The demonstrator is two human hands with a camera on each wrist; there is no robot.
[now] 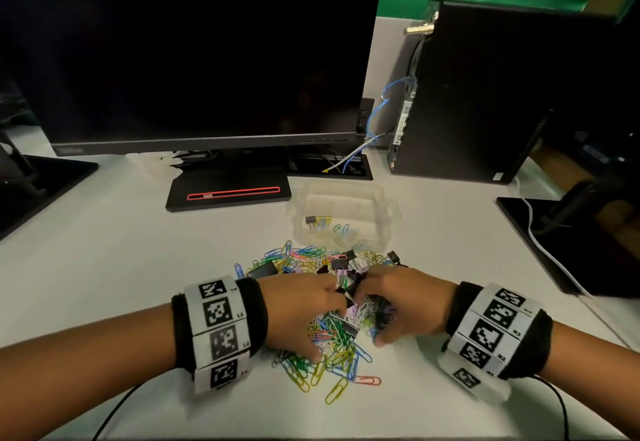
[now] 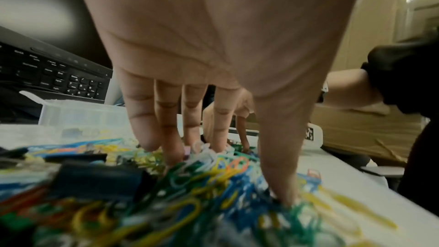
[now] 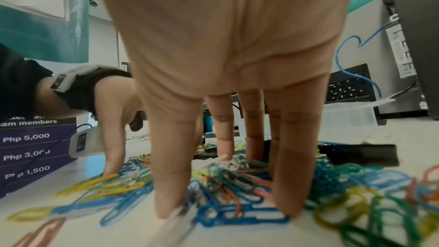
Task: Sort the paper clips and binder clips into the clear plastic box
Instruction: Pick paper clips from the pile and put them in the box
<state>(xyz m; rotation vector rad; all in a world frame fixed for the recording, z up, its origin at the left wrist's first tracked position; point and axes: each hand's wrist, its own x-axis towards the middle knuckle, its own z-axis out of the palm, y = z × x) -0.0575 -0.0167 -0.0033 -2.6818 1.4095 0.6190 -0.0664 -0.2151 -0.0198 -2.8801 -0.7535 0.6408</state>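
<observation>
A heap of coloured paper clips (image 1: 332, 354) mixed with black binder clips (image 1: 263, 270) lies on the white desk in front of me. My left hand (image 1: 325, 322) and right hand (image 1: 377, 316) are both set down on the heap, close together. In the left wrist view my left hand (image 2: 228, 176) has straight fingers, their tips dug into the clips beside a binder clip (image 2: 99, 181). My right hand (image 3: 225, 194) stands likewise, its fingertips (image 3: 287, 208) pressing on the clips. The clear plastic box (image 1: 377, 212) stands just behind the heap, with a few clips and one binder clip inside.
A dark monitor (image 1: 194, 52) on a black stand base (image 1: 228, 192) fills the back. To its right stands a black computer tower (image 1: 485, 94) with a blue cable (image 1: 381, 111). Other black bases sit at the far left (image 1: 34, 184) and right (image 1: 571, 243).
</observation>
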